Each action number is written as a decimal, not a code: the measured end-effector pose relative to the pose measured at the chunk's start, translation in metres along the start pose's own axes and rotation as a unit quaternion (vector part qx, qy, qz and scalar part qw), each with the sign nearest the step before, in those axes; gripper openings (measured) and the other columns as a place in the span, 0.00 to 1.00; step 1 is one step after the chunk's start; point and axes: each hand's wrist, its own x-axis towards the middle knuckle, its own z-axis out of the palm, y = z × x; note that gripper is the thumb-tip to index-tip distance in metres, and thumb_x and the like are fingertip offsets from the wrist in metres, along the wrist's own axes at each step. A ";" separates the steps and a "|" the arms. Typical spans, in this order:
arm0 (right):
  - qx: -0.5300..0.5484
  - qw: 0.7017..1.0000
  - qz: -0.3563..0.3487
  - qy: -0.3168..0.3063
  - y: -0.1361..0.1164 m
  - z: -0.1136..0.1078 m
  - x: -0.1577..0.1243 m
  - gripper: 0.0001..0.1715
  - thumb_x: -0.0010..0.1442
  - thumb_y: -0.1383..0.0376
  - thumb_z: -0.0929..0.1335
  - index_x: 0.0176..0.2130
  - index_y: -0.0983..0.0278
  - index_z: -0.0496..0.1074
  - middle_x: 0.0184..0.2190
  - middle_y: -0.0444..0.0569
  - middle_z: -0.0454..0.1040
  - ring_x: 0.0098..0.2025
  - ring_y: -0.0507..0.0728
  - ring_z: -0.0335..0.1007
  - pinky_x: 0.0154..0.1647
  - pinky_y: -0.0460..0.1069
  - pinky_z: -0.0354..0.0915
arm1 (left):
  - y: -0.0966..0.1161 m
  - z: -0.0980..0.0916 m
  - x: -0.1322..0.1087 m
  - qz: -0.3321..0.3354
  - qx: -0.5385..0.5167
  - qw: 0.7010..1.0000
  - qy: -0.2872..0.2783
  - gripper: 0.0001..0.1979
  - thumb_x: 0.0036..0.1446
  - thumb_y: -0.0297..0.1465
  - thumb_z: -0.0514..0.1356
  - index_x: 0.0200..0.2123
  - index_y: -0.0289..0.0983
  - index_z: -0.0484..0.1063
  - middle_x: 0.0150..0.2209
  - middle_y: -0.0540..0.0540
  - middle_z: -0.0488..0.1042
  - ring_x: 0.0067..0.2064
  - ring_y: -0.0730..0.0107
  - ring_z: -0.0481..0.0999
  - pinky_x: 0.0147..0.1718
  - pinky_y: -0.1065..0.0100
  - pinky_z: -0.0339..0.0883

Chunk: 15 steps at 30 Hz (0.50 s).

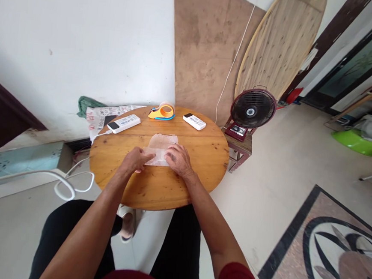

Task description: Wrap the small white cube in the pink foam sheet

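Note:
A translucent, whitish sheet that looks like bubble wrap [160, 142] lies on the round wooden table [182, 191], its near part doubled over into a flat strip. At the strip's left end, my left hand [134, 158] is closed on the edge, index finger reaching across the top. My right hand [178, 159] bends over the right end, its fingers together and pressing on the plastic. Whether anything lies inside the fold cannot be made out.
Towards the table's back are a yellow tape dispenser [162, 112], a white device with a cable [124, 123] on the left and a similar white device [194, 121] on the right. A fan [251, 112] stands on a stool [241, 146] to the right.

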 end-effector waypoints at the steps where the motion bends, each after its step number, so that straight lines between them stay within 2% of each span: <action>1: 0.001 1.000 -0.002 0.002 0.000 0.000 0.000 0.09 0.59 0.62 0.67 0.39 0.61 0.75 0.47 0.49 0.73 0.52 0.58 0.63 0.55 0.52 0.56 | 0.002 0.003 0.000 -0.019 -0.015 1.000 0.005 0.36 0.43 0.47 0.65 0.51 0.32 0.64 0.23 0.44 0.76 0.19 0.62 0.73 0.18 0.68 0.61; 3: 0.003 1.000 -0.006 0.002 0.000 0.000 0.000 0.09 0.59 0.62 0.67 0.39 0.62 0.75 0.47 0.49 0.74 0.52 0.58 0.63 0.55 0.52 0.56 | 0.007 0.010 0.002 -0.054 -0.010 0.998 0.020 0.46 0.44 0.46 0.66 0.61 0.30 0.53 0.34 0.37 0.78 0.22 0.63 0.75 0.19 0.69 0.64; 5: 0.004 1.000 -0.008 -0.001 0.001 0.001 0.000 0.09 0.59 0.62 0.67 0.39 0.62 0.75 0.47 0.49 0.74 0.52 0.58 0.63 0.56 0.52 0.56 | 0.010 0.017 0.005 -0.061 0.029 0.997 0.027 0.47 0.45 0.45 0.66 0.62 0.29 0.51 0.39 0.33 0.78 0.24 0.64 0.76 0.19 0.70 0.64; 7: 0.002 1.000 -0.006 -0.004 0.001 0.002 0.000 0.09 0.59 0.63 0.67 0.39 0.62 0.75 0.47 0.50 0.73 0.53 0.58 0.63 0.56 0.52 0.56 | 0.010 0.022 0.008 -0.044 0.079 0.996 0.025 0.40 0.45 0.45 0.65 0.56 0.27 0.61 0.36 0.34 0.78 0.24 0.63 0.76 0.18 0.70 0.61; 10: -0.002 1.000 -0.004 -0.006 0.002 0.003 0.000 0.09 0.59 0.63 0.67 0.40 0.62 0.75 0.48 0.50 0.73 0.53 0.58 0.62 0.57 0.52 0.56 | 0.008 0.024 0.012 -0.002 0.125 0.992 0.016 0.23 0.46 0.42 0.63 0.41 0.31 0.72 0.28 0.40 0.77 0.24 0.65 0.74 0.18 0.71 0.58; 12: -0.006 1.000 -0.005 -0.008 0.003 0.003 0.000 0.10 0.59 0.63 0.67 0.40 0.61 0.75 0.48 0.50 0.73 0.53 0.58 0.62 0.58 0.53 0.55 | 0.007 0.024 0.012 0.016 0.128 0.992 0.008 0.15 0.46 0.40 0.61 0.33 0.34 0.74 0.24 0.44 0.74 0.23 0.66 0.74 0.19 0.72 0.57; 15: -0.007 1.000 -0.009 -0.009 0.002 0.002 0.001 0.10 0.59 0.63 0.67 0.40 0.61 0.75 0.47 0.49 0.73 0.53 0.58 0.62 0.59 0.53 0.55 | 0.010 0.025 0.008 0.032 0.129 0.991 0.024 0.09 0.45 0.37 0.60 0.26 0.37 0.72 0.18 0.48 0.69 0.24 0.66 0.73 0.21 0.72 0.56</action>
